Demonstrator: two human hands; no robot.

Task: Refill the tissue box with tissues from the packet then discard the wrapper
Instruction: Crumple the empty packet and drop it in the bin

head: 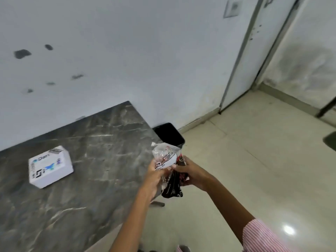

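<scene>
dark marble table | white tissue box, probably upside down

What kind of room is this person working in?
Probably an indoor room of a home or small office, though I cannot tell which. A dark marble-look table stands against a stained white wall, a black waste bin sits on the pale tiled floor, and a door frame is at right.

Even, cool daylight fills the frame; a bright glare spot shines on the floor at lower right, motion blur softens everything, wide-angle edges bend.
</scene>
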